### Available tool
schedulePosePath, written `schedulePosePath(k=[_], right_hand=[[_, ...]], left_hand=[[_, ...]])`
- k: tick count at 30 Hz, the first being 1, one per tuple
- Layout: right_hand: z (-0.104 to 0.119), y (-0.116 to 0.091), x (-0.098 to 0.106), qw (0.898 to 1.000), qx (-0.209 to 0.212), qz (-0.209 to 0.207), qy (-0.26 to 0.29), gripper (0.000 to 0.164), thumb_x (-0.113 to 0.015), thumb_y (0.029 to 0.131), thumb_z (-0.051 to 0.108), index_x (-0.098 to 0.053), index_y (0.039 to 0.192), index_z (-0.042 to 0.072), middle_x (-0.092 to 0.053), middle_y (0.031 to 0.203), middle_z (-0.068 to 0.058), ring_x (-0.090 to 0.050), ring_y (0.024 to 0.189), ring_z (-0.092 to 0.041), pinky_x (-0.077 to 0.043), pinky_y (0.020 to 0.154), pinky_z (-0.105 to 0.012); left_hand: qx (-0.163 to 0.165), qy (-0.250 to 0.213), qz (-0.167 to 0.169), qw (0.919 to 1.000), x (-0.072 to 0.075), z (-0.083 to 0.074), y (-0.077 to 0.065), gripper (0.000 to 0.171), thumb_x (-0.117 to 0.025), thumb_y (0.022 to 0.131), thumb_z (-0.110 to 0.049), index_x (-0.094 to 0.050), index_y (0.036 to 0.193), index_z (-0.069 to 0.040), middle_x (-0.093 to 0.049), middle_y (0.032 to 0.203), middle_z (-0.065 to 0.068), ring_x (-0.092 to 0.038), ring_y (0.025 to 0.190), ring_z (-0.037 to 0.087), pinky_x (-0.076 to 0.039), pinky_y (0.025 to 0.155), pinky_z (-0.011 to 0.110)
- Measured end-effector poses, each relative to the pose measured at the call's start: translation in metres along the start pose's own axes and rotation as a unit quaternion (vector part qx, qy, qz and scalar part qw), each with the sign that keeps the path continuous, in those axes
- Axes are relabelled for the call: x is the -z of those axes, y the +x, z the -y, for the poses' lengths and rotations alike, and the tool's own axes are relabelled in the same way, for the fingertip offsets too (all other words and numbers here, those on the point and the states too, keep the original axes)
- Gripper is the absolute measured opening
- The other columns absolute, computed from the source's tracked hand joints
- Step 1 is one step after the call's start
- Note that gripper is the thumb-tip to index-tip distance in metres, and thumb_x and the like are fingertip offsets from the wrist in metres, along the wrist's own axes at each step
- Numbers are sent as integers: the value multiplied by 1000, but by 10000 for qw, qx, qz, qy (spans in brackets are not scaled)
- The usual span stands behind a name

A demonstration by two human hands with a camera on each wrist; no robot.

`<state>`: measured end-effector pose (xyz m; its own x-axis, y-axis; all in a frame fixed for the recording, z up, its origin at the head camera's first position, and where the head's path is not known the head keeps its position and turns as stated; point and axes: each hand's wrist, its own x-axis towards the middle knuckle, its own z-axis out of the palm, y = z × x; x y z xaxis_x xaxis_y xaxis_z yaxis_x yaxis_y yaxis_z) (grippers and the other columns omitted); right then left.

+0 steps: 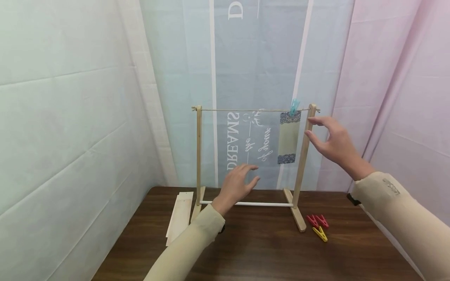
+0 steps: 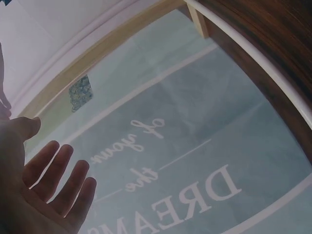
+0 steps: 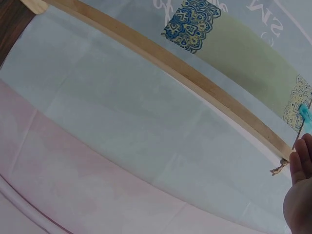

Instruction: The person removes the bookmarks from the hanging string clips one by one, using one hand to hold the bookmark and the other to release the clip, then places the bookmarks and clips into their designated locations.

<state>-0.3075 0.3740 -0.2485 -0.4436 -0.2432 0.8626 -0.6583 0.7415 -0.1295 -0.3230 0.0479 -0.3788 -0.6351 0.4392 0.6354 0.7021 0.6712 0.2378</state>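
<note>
A patterned card (image 1: pixel 288 137), pale green with blue ornate ends, hangs from a string (image 1: pixel 246 110) on a wooden stand. One light-blue clothespin (image 1: pixel 294 106) holds its top edge. My right hand (image 1: pixel 334 142) is beside the stand's right post (image 1: pixel 303 160), thumb and fingers spread apart with nothing between them. Lower down, my left hand (image 1: pixel 236 183) is raised in front of the stand, fingers loosely bent and holding nothing. In the right wrist view the fingers (image 3: pixel 303 158) appear close to the knotted string end (image 3: pixel 279 168).
Two red clothespins (image 1: pixel 312 221) and a yellow clothespin (image 1: pixel 320 234) lie on the brown table (image 1: pixel 260 242), right of the stand. Pale flat strips (image 1: pixel 180 218) lie by its left foot. A white rod (image 1: pixel 263 204) joins the posts low down. A printed curtain (image 1: pixel 253 58) hangs behind.
</note>
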Motion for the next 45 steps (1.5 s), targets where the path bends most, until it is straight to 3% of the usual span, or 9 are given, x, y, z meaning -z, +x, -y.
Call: schedulePosePath(k=[7,14,20,23,33,41,45], right_hand=[[-6,9,-2,10000,60,-53,5,44,-80,94,0,-66,136,-4,-70,131,-23,-63,125,-43,-36,111,-17],[-5,21,-1,10000,53,-9,-7,47,-79,95,1,-65,139,-4,-67,138,-25,-59,134,-45,-41,121,-43],[-5,32,-1,10000,36,-1,46,49,-79,96,4,-64,142,-2,-65,143,-25,-56,139,-45,-41,120,-55],[-5,37,-2,10000,-15,77,14,49,-78,97,7,-63,143,-2,-64,143,-24,-56,138,-45,-41,119,-56],[-4,54,-5,9991,-112,398,-33,53,-78,98,9,-60,147,-2,-61,147,-25,-52,141,-45,-41,117,-63],[-5,62,-3,9986,-214,474,2,53,-77,98,8,-58,146,-5,-59,147,-28,-52,138,-48,-44,108,-69],[-6,67,-3,9981,-275,551,22,53,-76,100,11,-58,148,-5,-58,148,-28,-51,139,-48,-42,111,-68]], left_hand=[[106,131,25,9999,-13,5,9,40,-74,104,-39,-70,139,-20,-72,134,-4,-68,122,16,-57,100,35],[349,157,289,9988,-23,10,15,42,-71,105,-43,-68,142,-22,-71,136,-5,-67,125,15,-57,101,36],[590,-995,386,9925,-24,7,21,39,-69,107,-39,-69,141,-19,-71,135,-2,-67,123,17,-56,100,34],[742,-1413,427,9862,-27,7,22,38,-69,107,-37,-69,141,-19,-71,135,0,-67,123,17,-55,102,33],[824,-1447,574,9844,-34,-2,30,41,-67,108,-39,-67,144,-18,-70,138,-1,-67,124,19,-54,104,34],[970,-1736,800,9768,-42,-12,37,47,-65,108,-44,-63,149,-20,-67,144,-2,-64,129,20,-53,106,35],[1091,-1784,813,9745,-46,-15,43,48,-66,108,-44,-62,149,-20,-66,146,-3,-64,130,18,-52,107,35]])
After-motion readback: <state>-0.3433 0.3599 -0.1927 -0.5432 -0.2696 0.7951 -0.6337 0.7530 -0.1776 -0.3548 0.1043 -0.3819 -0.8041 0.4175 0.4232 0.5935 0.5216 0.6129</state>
